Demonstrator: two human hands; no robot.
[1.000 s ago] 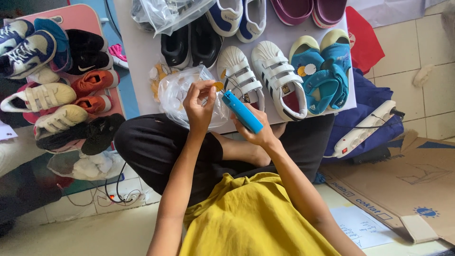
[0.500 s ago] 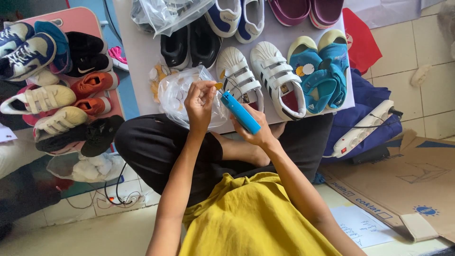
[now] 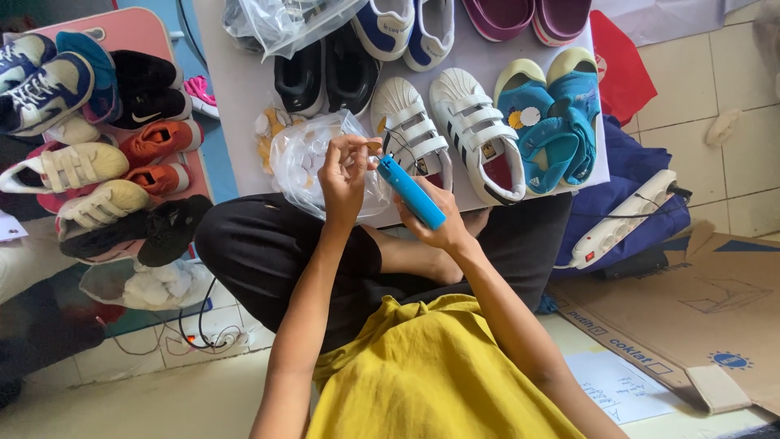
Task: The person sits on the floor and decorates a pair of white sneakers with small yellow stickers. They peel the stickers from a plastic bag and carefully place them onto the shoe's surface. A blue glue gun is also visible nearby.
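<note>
We see the right hand (image 3: 439, 223) wrapped around a blue pen-shaped tool (image 3: 410, 192), its tip pointing up toward the left hand (image 3: 345, 175). The left hand pinches a small tag (image 3: 372, 147) between thumb and fingers, right at the tool's tip. Both hands hover over a clear plastic bag (image 3: 305, 167) of white pieces, at the near edge of a grey board (image 3: 244, 89). Just beyond stand white strapped shoes (image 3: 451, 122), with blue sandals (image 3: 552, 114) beside them and black shoes (image 3: 325, 73) behind the bag.
</note>
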